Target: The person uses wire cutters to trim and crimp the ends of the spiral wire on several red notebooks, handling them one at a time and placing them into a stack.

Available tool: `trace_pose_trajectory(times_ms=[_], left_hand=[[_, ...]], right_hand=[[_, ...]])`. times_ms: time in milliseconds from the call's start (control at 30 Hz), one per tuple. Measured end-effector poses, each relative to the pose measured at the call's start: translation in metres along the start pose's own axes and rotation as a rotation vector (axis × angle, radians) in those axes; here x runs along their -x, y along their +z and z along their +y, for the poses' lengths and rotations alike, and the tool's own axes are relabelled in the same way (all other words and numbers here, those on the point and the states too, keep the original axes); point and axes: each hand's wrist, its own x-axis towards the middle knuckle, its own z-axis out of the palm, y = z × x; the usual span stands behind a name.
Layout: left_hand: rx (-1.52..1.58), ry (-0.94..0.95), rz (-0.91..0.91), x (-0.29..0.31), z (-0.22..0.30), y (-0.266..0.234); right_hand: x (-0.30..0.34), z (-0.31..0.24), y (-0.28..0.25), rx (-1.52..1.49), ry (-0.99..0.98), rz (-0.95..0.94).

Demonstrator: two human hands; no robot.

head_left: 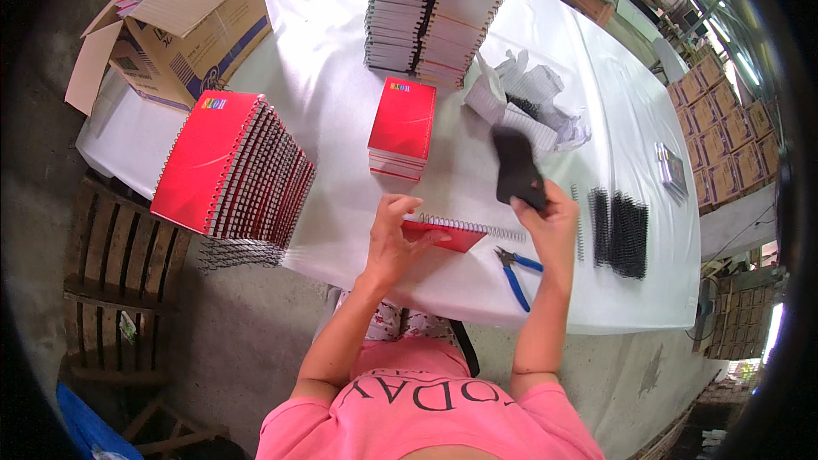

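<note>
A red spiral-bound notebook (450,234) lies on the white table (341,94) in front of me. My left hand (394,234) rests on its left end, fingers spread and pressing it down. My right hand (545,217) is raised above the table and grips a black flat object (516,169), blurred by motion. Blue-handled pliers (517,273) lie just below and between my hands.
A leaning stack of bound red notebooks (234,170) sits at the left edge, a small red pile (402,128) in the middle, two tall stacks (434,8) behind. Black spiral coils (620,230) lie right, white wrappings (528,98) beyond. An open cardboard box (183,30) stands far left.
</note>
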Motion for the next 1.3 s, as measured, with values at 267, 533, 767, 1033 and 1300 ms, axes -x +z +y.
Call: trace_pose_trajectory(times_ms=[267,533,767,1033,1300], left_hand=[[-0.079,-0.018,0.012,0.002,0.018,0.006],[0.025,-0.026,-0.112,-0.004,0.004,-0.004],[0.473,-0.262,-0.359,-0.010,-0.008,-0.015],[0.534,-0.301,-0.447,-0.014,-0.011,-0.017],[0.591,-0.298,-0.456,-0.011,-0.020,-0.013]], right_hand=[[0.054,0.015,0.070,0.575,-0.434,0.325],[0.104,0.014,0.027,0.046,0.027,0.007],[0.027,0.003,-0.015,-0.201,-0.101,-0.095],[0.010,0.036,0.025,-0.047,-0.007,-0.468],[0.015,0.025,0.036,0.043,-0.069,-0.354]])
